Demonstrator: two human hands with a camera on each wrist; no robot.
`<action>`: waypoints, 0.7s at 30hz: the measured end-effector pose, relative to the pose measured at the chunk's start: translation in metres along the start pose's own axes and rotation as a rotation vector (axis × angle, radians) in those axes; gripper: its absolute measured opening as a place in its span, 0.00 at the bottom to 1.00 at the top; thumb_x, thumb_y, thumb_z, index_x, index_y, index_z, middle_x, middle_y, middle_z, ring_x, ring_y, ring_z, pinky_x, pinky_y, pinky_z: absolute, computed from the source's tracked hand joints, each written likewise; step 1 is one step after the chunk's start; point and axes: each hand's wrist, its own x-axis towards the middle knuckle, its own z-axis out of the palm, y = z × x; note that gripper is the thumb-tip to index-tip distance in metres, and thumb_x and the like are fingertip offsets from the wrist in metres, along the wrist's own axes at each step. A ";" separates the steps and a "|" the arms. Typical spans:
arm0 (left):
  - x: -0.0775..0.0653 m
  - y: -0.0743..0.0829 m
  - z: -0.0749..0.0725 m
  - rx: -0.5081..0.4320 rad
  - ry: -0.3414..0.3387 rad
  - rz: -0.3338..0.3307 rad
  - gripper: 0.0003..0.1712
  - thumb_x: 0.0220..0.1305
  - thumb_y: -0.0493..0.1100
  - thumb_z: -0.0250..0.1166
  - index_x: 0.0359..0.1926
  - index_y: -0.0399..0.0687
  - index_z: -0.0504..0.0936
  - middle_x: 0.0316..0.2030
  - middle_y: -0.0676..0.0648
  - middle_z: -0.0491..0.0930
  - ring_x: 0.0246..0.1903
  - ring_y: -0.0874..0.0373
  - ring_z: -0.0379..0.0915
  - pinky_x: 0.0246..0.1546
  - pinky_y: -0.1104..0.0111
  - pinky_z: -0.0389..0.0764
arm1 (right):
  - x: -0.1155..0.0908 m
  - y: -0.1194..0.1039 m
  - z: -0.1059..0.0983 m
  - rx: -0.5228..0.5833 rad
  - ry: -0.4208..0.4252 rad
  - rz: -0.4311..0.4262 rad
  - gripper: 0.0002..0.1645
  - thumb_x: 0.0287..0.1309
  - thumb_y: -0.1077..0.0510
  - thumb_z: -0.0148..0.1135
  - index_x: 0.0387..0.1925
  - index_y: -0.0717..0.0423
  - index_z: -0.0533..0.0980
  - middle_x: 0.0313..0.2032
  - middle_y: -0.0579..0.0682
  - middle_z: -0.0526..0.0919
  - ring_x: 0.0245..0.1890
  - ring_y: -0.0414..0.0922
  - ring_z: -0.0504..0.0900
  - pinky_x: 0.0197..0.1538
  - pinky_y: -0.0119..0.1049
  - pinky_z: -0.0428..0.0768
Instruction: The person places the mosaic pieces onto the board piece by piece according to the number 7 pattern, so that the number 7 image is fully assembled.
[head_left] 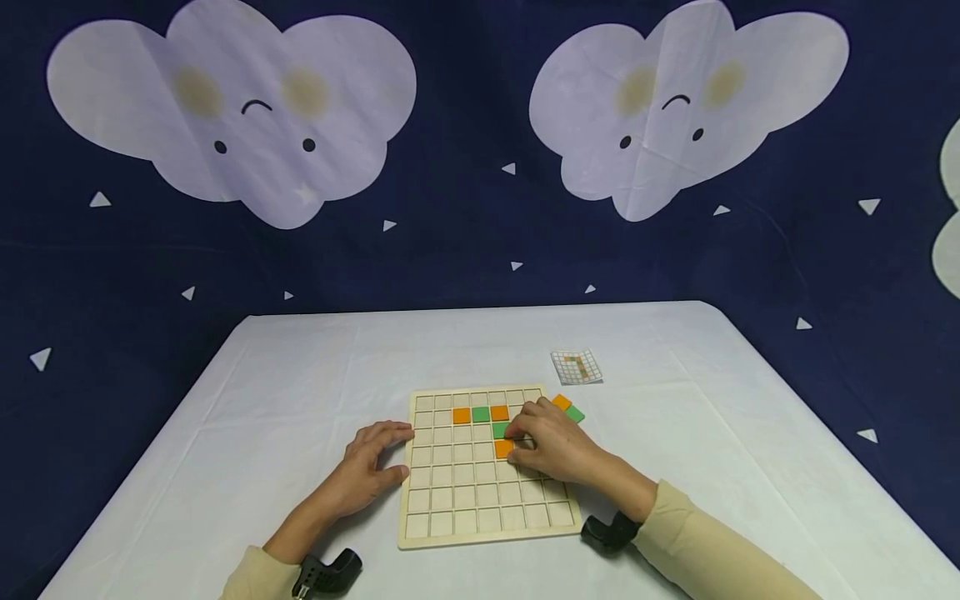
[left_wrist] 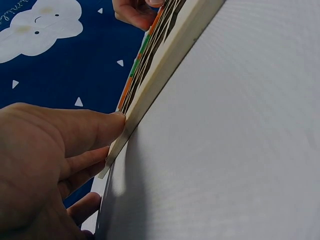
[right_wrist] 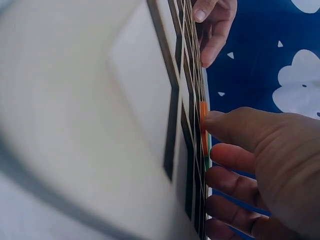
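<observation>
**Orange and green tiles [head_left: 481,414] bend across a gridded board [head_left: 465,497]**

A person in beige sleeves [head_left: 712,542] works with both hands at a pale wooden board lying flat on a white-covered table [head_left: 300,367]. The right hand [head_left: 551,442] reaches over the grid, its thumb and forefinger pinching the lowest orange tile [head_left: 502,450], which lies in its square directly below a green one. Above them, a short row runs orange, green, orange, its right end meeting the downward column. The left hand [head_left: 365,471] is relaxed, its fingers loosely extended and touching the board's left edge.

Just beyond the right hand, beside the board's right edge, a loose orange tile [head_left: 561,402] and a loose green tile [head_left: 575,414] lie next to each other, partly hidden by the hand. Farther back on the table, a small card [head_left: 577,367] shows a printed grid with coloured squares. Black devices [head_left: 330,573] sit at both wrists. Behind the table hangs a dark blue backdrop [head_left: 465,108] patterned with pale clouds and small white triangles.
</observation>
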 end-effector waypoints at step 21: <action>0.000 -0.001 -0.001 -0.011 -0.009 0.023 0.27 0.54 0.35 0.66 0.57 0.43 0.75 0.62 0.45 0.69 0.67 0.44 0.50 0.65 0.46 0.43 | 0.000 0.008 -0.016 -0.028 0.085 0.060 0.15 0.48 0.50 0.70 0.39 0.49 0.82 0.36 0.40 0.79 0.34 0.36 0.66 0.39 0.32 0.69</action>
